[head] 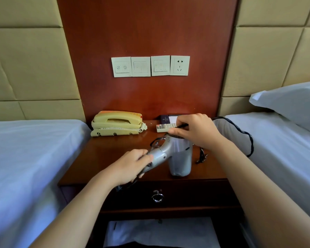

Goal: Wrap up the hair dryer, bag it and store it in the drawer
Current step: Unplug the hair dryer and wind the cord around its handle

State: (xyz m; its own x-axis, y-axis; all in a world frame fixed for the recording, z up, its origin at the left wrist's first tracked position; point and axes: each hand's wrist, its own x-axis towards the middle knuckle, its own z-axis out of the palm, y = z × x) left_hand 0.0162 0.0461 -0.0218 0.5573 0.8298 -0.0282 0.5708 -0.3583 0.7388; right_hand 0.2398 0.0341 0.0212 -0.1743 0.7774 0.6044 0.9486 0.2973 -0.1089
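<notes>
Two beds: left bed (25, 149), right bed (276, 140). One nightstand (115, 154) between, drawer (186, 196) closed. One white bag (229, 127) on the right bed; contents I cannot see. One silver hair dryer (181, 158), barrel upright at the nightstand's front edge; my left hand (131, 165) grips its handle, my right hand (195, 129) pinches the black cord (156, 142).

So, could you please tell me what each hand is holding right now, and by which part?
The left hand grips the hair dryer by its handle. The right hand pinches its black cord just above the dryer's upper end.
</notes>
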